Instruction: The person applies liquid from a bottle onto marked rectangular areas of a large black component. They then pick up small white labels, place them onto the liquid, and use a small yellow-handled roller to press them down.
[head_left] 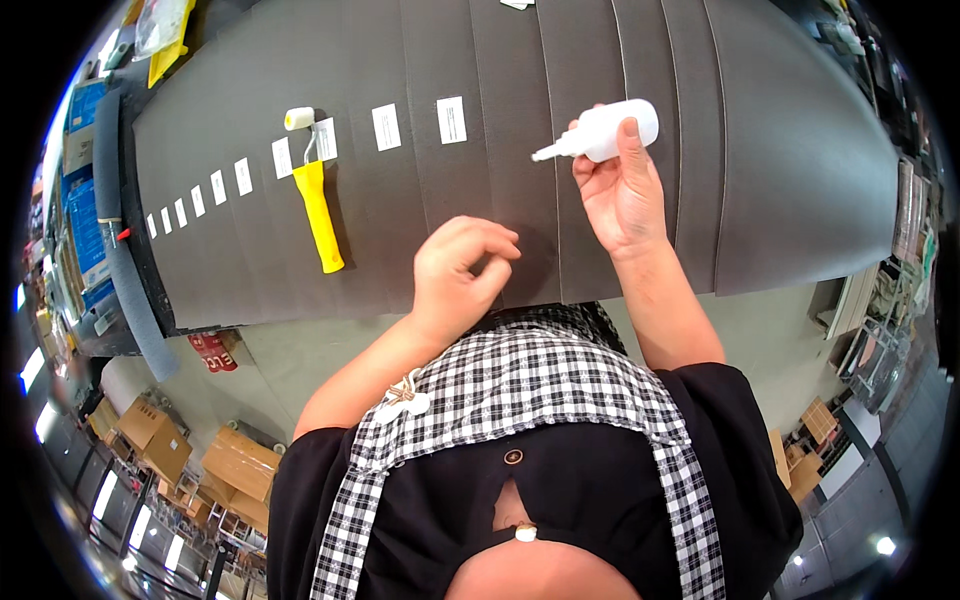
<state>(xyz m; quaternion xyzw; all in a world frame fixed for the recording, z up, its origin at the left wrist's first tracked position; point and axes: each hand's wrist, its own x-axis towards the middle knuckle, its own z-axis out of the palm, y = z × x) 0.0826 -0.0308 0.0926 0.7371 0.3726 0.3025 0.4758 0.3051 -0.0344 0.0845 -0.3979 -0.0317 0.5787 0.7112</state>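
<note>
My right hand [626, 195] grips a white squeeze bottle [612, 130] above the dark sheets. The bottle lies nearly level, its narrow nozzle pointing left, with my thumb on the near side and the fingers mostly hidden behind it. My left hand [462, 268] hovers near the front edge of the table, fingers loosely curled in, and nothing shows in it. Dark brown leather-like sheets [500, 185] overlap in a row across the table. Small white labels [451, 120] run along them toward the left. A small paint roller [318, 215] with a yellow handle rests on the sheets left of my left hand.
A grey padded roll [125, 230] lines the table's left edge, beside blue packages [88, 220]. A yellow object [170, 45] sits at the far left corner. Cardboard boxes [240, 465] stand on the floor behind left. Stacked materials [910, 215] lie past the right end.
</note>
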